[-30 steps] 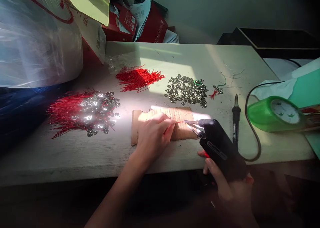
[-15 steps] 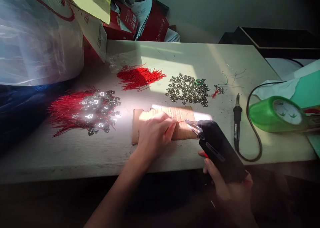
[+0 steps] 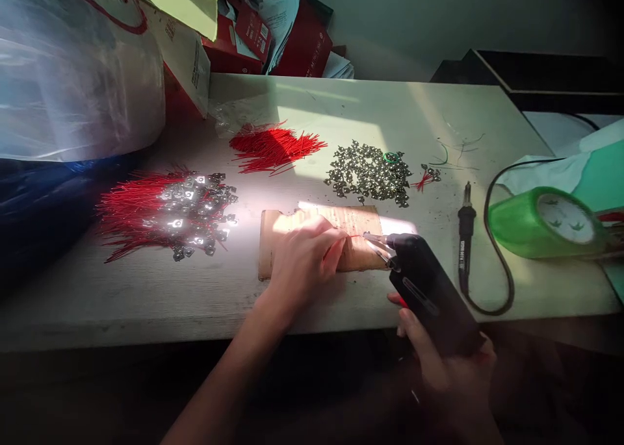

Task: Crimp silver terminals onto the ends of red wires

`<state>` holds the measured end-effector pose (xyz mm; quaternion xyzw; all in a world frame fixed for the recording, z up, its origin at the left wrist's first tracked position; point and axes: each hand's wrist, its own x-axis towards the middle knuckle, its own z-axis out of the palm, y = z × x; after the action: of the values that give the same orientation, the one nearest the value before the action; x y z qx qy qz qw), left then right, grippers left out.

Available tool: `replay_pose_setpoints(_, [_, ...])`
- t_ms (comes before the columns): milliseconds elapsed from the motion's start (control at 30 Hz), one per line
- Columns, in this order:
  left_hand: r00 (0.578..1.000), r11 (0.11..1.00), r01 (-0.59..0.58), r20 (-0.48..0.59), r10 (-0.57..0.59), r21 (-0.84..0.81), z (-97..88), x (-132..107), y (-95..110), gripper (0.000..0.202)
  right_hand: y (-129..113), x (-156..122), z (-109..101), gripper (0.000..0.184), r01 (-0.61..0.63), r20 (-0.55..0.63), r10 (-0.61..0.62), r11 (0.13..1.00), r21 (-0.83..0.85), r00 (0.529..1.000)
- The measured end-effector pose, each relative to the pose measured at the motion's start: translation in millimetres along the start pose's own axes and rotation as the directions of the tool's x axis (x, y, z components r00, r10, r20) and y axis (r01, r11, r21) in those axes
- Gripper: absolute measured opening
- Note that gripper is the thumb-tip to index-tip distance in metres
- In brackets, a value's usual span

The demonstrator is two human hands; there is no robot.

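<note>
My left hand rests over a piece of brown cardboard, thumb and fingers pinched on a short red wire. The wire points right, towards the metal tip of a black soldering gun. My right hand is wrapped round the gun's handle, near its red trigger. At the wire's end the contact with the tip is too small to make out. Behind the cardboard lie a heap of small metal terminals and a pile of loose red wires.
On the left lies a heap of red wires with metal ends. A soldering iron with a looping black cable and a green tape roll sit at the right. A large plastic bag and red boxes stand behind.
The view has shifted slightly. Both hands, the wire and the soldering gun keep nearly the same places relative to each other.
</note>
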<state>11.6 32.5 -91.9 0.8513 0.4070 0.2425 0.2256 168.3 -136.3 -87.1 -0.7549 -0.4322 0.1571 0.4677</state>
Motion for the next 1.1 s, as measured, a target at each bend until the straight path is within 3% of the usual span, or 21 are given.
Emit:
replay_pose_setpoints(300, [1.0, 1.0, 0.003, 0.008, -0.004, 0.004, -0.2, -0.5, -0.5, 0.025, -0.6, 0.5, -0.7, 0.026, 0.007, 0.0, -0.007, 1.0, -0.009, 1.0])
replay_pose_setpoints(1100, [1.0, 1.0, 0.005, 0.008, -0.005, -0.015, -0.4, -0.2, 0.4, 0.026, -7.2, 0.5, -0.6, 0.026, -0.112, -0.008, 0.112, 0.994, -0.004, 0.994])
